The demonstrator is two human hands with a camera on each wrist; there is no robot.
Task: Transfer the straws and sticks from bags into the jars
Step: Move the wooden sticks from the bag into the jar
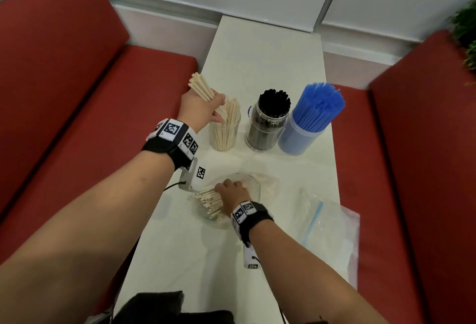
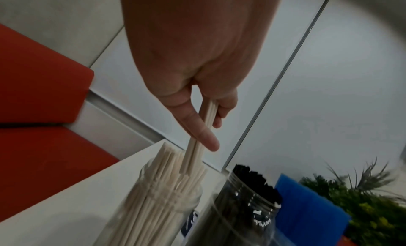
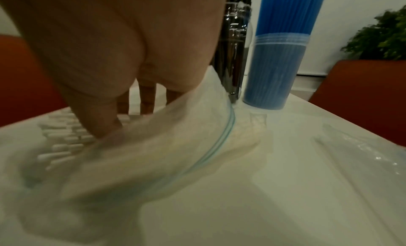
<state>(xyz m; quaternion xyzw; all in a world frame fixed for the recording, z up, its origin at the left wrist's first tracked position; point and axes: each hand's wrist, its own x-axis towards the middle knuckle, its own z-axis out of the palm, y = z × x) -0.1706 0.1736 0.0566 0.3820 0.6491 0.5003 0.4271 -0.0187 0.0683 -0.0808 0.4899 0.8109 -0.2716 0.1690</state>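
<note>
Head view, left hand: the left hand (image 1: 199, 109), left of centre in the frame, is clenched around a bundle of pale sticks (image 1: 203, 89) that slants up to the left, its lower ends at the mouth of the stick jar (image 1: 224, 131).
Head view, right hand: the right hand (image 1: 231, 192), low centre, rests fingers-down on the loose sticks (image 1: 208, 201) spilling from an open clear bag (image 1: 260, 184) on the white table (image 1: 257, 53); whether it grips any cannot be told here.
Head view, jars: three stand in a row mid-frame, the stick jar leftmost, the black-straw jar (image 1: 268, 122) in the middle, the blue-straw jar (image 1: 306, 127) rightmost.
Head view, other: an emptied zip bag (image 1: 324, 223) lies lower right; red benches (image 1: 64, 71) flank the table.
Left wrist view: fingers (image 2: 197, 126) and thumb pinch the bundle (image 2: 197, 145), whose tips reach among the sticks already in the stick jar (image 2: 158, 197), lower centre; the black-straw jar (image 2: 248, 197) stands just right of it.
Right wrist view: straight fingers (image 3: 98, 117) press onto stick ends (image 3: 66, 138) at lower left, inside the bag's mouth (image 3: 197, 128); nothing is visibly clasped. The black-straw jar (image 3: 235, 41) and blue-straw jar (image 3: 276, 58) rise at upper centre.
</note>
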